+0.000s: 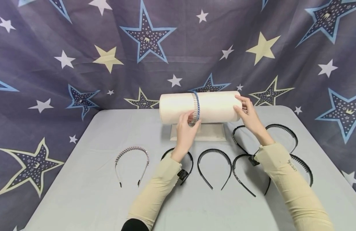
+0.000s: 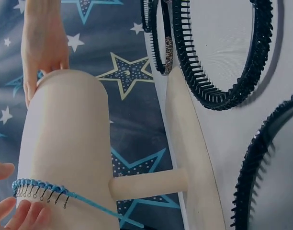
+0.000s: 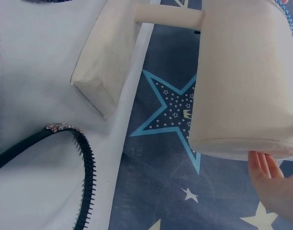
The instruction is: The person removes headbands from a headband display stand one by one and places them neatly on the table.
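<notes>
A blue beaded headband [image 1: 198, 104] with comb teeth sits around the middle of a cream padded roll stand [image 1: 218, 107]. My left hand [image 1: 185, 133] pinches the headband at its front, fingers on one side and thumb on the other. In the left wrist view the blue headband [image 2: 39, 184] lies between thumb and fingers, and one thin arm of it sticks out past the roll. At the roll's right end my right hand [image 1: 250, 117] grips the rim, with fingertips [image 3: 261, 160] against the end face. The stand's flat base [image 1: 198, 133] rests on the table.
A pink beaded headband [image 1: 131, 148] lies on the grey table [image 1: 80, 192] at the left. A black headband [image 1: 214, 150] lies in front of the stand, another is partly under my left arm, and several more lie around my right forearm. A star-patterned curtain [image 1: 80, 32] hangs behind.
</notes>
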### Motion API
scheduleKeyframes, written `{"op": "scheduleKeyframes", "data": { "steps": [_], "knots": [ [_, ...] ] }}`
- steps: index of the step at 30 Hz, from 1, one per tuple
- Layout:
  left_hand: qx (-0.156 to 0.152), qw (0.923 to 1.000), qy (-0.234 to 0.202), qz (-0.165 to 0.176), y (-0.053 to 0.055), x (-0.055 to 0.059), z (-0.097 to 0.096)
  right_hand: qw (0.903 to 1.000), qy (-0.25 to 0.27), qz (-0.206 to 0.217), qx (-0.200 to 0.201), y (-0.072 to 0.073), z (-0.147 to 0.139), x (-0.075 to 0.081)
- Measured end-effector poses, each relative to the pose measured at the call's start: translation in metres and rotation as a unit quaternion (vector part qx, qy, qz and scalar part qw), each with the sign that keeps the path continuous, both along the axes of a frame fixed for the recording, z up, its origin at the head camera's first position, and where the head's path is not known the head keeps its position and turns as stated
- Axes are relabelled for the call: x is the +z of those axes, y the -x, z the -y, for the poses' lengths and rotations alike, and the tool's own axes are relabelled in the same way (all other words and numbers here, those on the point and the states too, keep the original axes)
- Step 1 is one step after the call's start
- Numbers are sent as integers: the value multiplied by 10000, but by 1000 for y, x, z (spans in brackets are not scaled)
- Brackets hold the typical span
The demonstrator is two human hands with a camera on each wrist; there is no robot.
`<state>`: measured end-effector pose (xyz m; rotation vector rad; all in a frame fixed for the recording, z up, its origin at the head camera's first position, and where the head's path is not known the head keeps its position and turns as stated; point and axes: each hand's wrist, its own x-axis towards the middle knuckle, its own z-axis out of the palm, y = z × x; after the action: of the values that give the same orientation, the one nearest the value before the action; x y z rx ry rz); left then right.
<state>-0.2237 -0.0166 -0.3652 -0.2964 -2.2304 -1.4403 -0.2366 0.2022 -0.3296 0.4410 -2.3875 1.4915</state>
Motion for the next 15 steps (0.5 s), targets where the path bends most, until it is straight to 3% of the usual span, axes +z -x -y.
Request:
{"op": "scheduleKeyframes", "data": {
  "steps": [15],
  "knots": [
    [381, 9990, 48, -215, 9, -6, -9, 10000, 26, -3, 23, 0, 0, 0]
  ]
}}
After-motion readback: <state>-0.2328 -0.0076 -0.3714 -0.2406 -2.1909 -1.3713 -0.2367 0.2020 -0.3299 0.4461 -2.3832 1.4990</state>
